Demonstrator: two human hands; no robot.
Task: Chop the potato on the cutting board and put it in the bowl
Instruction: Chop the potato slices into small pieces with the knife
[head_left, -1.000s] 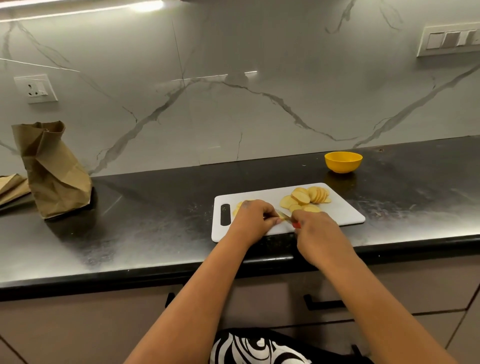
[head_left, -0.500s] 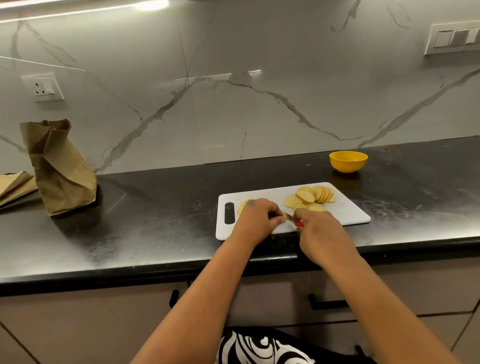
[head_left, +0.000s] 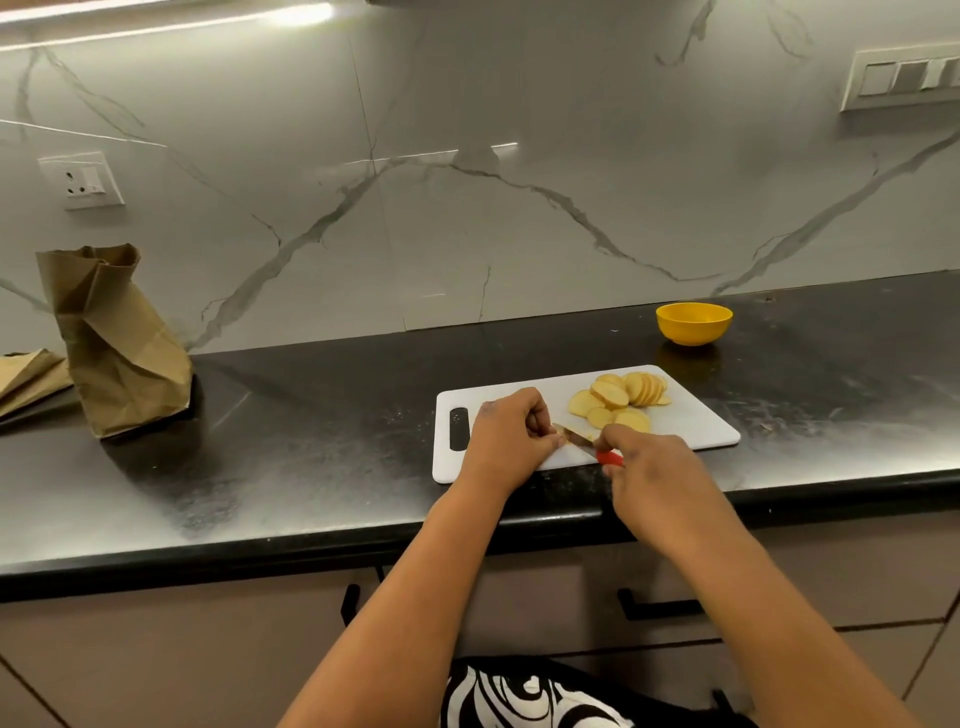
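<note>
A white cutting board (head_left: 693, 428) lies near the counter's front edge. Several round potato slices (head_left: 623, 397) are fanned out on its far right part. My left hand (head_left: 506, 439) is curled over the remaining potato piece on the board's left half and hides it. My right hand (head_left: 652, 475) grips a small knife (head_left: 574, 438) by its red handle. The blade points left and meets my left fingertips. A small yellow bowl (head_left: 693, 323) stands behind the board to the right. Nothing shows above its rim.
A crumpled brown paper bag (head_left: 117, 343) stands at the far left of the black counter (head_left: 311, 447), with a flat paper bag (head_left: 26, 376) beside it. The marble wall carries a socket (head_left: 80, 179) and a switch plate (head_left: 904, 78). Cabinet handles sit below the counter edge.
My left hand has closed further over the potato piece, so the yellow bit seen beside it earlier is now covered. The knife stays at my left fingertips. The view shifted slightly.
</note>
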